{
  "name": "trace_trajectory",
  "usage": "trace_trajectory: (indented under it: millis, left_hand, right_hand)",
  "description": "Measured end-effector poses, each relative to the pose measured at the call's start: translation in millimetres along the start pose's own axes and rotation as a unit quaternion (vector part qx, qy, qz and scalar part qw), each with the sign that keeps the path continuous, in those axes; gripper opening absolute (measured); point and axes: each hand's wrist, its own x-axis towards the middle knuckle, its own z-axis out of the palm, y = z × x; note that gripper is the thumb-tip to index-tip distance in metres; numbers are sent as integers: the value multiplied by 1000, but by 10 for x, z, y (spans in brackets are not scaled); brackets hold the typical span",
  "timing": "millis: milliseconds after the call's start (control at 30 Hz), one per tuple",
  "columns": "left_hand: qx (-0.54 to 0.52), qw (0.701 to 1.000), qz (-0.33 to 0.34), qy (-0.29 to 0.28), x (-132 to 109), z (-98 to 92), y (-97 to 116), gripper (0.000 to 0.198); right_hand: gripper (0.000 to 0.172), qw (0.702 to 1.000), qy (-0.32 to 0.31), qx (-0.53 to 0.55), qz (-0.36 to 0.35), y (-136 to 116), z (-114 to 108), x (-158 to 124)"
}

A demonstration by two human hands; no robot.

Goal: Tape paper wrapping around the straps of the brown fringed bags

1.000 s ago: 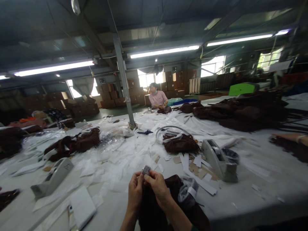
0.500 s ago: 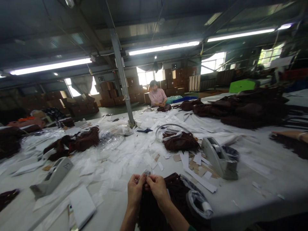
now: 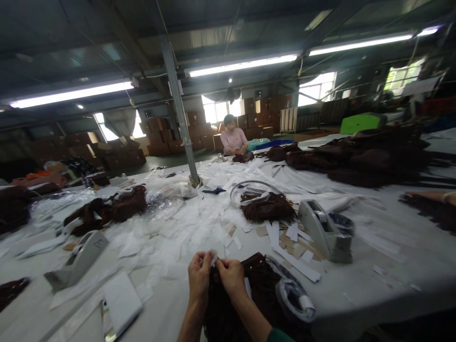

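Handwritten dark marks on a clear plastic bag (image 3: 164,213), left of centre, too blurred to read. Dark mark on side of grey tape dispenser (image 3: 78,260), lower left, also unreadable. Second grey dispenser (image 3: 326,235), wedge-shaped, right of centre.

Lower centre: dark brown fringed bag (image 3: 258,275), leathery, lies on bench (image 3: 356,294) under the hands; looped strap (image 3: 297,301) at its right, wrapped in cloudy plastic. Left hand (image 3: 199,273): fingers pinched closed on small pale wrap (image 3: 214,255), see-through, crumpled. Right hand (image 3: 230,275): fingers bunched right beside it; cannot tell if gripping. White paper strips (image 3: 302,270), flat, straight-edged, near right dispenser. Another fringed bag (image 3: 269,209) mid-frame. Person in pink shirt (image 3: 233,140), upper centre.
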Motion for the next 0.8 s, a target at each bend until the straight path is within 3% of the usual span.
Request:
trace_trajectory:
  millis: [133, 300, 567, 667, 800]
  left_hand:
    - [28, 999, 2, -34, 7, -106, -32, 43]
    - [70, 994, 20, -80, -32, -145, -13, 38]
    - [166, 981, 64, -78, -230, -93, -50, 46]
    - [194, 973, 44, -115, -242, -161, -75, 47]
    - [282, 939, 79, -182, -166, -232, -106, 35]
  right_hand:
    - [31, 998, 32, -36, -50, 21, 46, -59]
    - [26, 999, 30, -20, -35, 95, 49, -10]
    - [30, 993, 41, 113, 9, 157, 22, 8]
    - [30, 985, 44, 165, 31, 162, 28, -4]
    - [25, 973, 35, 222, 62, 152, -5, 3]
